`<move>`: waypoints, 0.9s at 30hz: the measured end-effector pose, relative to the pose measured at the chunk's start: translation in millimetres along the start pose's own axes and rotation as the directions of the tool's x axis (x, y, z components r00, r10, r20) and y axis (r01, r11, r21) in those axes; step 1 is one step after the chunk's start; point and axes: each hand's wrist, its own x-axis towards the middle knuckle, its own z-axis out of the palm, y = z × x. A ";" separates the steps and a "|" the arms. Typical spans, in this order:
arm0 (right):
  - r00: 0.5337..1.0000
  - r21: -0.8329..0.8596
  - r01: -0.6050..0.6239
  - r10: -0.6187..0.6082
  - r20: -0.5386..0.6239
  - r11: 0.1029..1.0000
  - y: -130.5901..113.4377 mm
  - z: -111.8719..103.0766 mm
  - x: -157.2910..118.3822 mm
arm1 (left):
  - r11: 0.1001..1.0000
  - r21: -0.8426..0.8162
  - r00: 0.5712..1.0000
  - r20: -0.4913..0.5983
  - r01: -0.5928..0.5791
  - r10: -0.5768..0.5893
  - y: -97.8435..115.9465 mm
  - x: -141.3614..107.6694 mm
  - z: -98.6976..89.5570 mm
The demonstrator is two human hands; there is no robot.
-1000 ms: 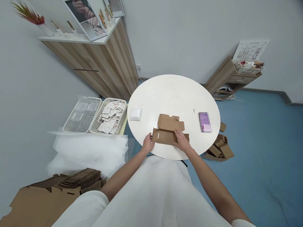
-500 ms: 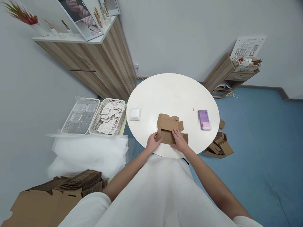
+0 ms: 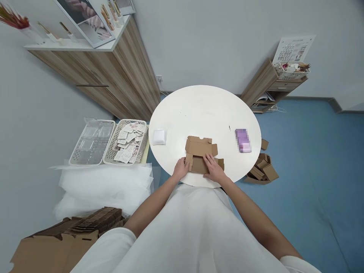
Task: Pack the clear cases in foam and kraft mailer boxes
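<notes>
From my distant post I saw the carton [image 3: 198,148] lying partly unfolded on the near part of the table [image 3: 204,108], close to the body, I think so that both arms could work on it without stretching. The left hand [image 3: 181,168] grasped the carton's left end, with the fingers at the flap [image 3: 189,162], which was turned inward. The right hand [image 3: 214,169] was not clenched; its fingers were extended and rested on the carton, probably to keep the cardboard from sliding. The packet [image 3: 159,137] lay to the left and the purple box [image 3: 242,140] to the right, both well apart from the hands, perhaps placed so to be within reach. Relative to the fingers, the carton's lower panel was between the two hands, under the right fingertips, and its upper panel lay just beyond them, untouched.
</notes>
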 end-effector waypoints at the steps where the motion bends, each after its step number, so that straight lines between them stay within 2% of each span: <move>1: 1.000 -0.006 0.006 -0.006 -0.001 1.000 0.6 -0.6 -0.1 | 1.000 0.011 1.000 0.014 -0.003 0.003 -0.2 -1.1 -0.7; 6: 0.999 -0.011 0.036 -0.035 0.029 0.999 3.0 -3.1 0.4 | 0.991 0.134 0.994 0.100 0.021 -0.035 -0.5 -9.7 0.3; 11: 0.999 -0.020 0.038 -0.037 0.027 0.999 0.1 -2.8 -1.3 | 0.947 0.308 0.980 0.138 0.093 -0.141 4.4 -8.9 3.1; 16: 0.999 -0.046 0.036 -0.036 0.006 0.998 -3.4 -3.0 -1.3 | 0.943 0.306 0.975 0.133 0.131 -0.178 9.8 -5.3 3.7; 18: 0.999 -0.061 0.038 -0.038 0.004 0.997 -2.5 -3.5 0.3 | 0.965 0.244 0.983 0.128 0.095 -0.129 8.5 -8.2 3.5; 22: 0.999 -0.089 0.036 -0.035 0.008 0.995 1.2 -4.6 4.2 | 0.994 0.094 0.996 0.079 -0.050 0.042 2.2 -19.0 -0.4; 27: 0.999 -0.089 0.029 -0.028 0.016 0.996 1.5 -6.2 7.4 | 0.965 0.142 0.966 0.171 -0.219 0.194 1.4 -19.0 -11.3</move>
